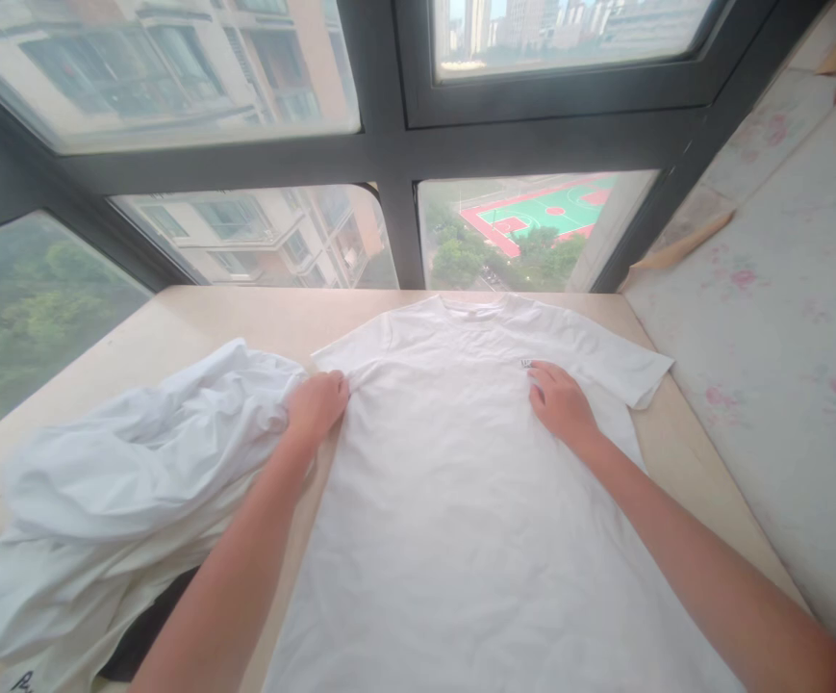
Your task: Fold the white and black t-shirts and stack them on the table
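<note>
A white short-sleeved T-shirt (446, 462) lies spread out, its neckline toward the window and a small dark print on the chest. My left hand (320, 402) is closed on the shirt's left edge, just below the left sleeve. On the chest, beside the small print, rests my right hand (562, 399), its fingers apart and flat on the fabric. The right sleeve extends out to the right, past that hand.
A crumpled heap of white clothes (150, 462) lies on the left of the pale wooden surface (208, 318), with a dark item (147, 621) under it. Grey-framed windows (389, 144) stand behind. A floral-papered wall (771, 356) with peeling edges bounds the right side.
</note>
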### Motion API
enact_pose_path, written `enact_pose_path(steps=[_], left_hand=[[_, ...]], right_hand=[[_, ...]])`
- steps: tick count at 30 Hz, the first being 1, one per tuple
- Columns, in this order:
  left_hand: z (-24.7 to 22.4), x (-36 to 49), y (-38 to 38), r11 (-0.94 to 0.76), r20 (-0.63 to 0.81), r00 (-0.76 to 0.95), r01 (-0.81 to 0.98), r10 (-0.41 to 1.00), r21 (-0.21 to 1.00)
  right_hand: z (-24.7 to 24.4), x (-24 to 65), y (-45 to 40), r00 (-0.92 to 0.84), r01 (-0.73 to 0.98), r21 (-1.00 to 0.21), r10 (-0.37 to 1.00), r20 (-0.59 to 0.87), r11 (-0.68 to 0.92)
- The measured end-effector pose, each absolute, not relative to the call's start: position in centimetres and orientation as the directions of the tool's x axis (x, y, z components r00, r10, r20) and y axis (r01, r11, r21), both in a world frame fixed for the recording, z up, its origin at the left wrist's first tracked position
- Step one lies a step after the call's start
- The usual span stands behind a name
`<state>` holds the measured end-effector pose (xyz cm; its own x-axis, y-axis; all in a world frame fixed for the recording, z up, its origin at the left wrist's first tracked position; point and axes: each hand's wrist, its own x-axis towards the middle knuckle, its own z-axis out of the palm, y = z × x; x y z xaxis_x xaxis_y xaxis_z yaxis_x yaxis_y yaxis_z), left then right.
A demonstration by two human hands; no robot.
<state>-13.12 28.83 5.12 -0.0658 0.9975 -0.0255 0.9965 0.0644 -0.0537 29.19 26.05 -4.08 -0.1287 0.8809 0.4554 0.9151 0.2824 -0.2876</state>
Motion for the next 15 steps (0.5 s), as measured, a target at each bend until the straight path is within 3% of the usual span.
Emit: enact_pose_path(steps=[6, 10, 12, 15], left_hand=[[5.0, -13.8, 26.2, 0.063, 0.055, -0.058, 0.993, 0.997, -0.100], [4.7, -13.2, 26.0, -0.162, 0.240, 0.186, 0.980, 0.953, -0.117], [4.1, -12.8, 26.2, -0.272, 0.211, 0.289, 0.956, 0.934, -0.106], [3.2, -12.5, 26.1, -0.271, 0.137, 0.278, 0.960, 0.951, -0.067]], right_hand=[[-4.1, 29.3, 26.1, -0.137, 0.921, -0.269, 0.882, 0.450, 0.280], [-4.1, 29.3, 26.2, -0.137, 0.921, -0.269, 0.882, 0.452, 0.281], [-4.1, 29.3, 26.2, -0.140, 0.920, -0.269, 0.881, 0.453, 0.284], [-4.1, 29.3, 25.9, -0.141, 0.924, -0.261, 0.882, 0.449, 0.280]])
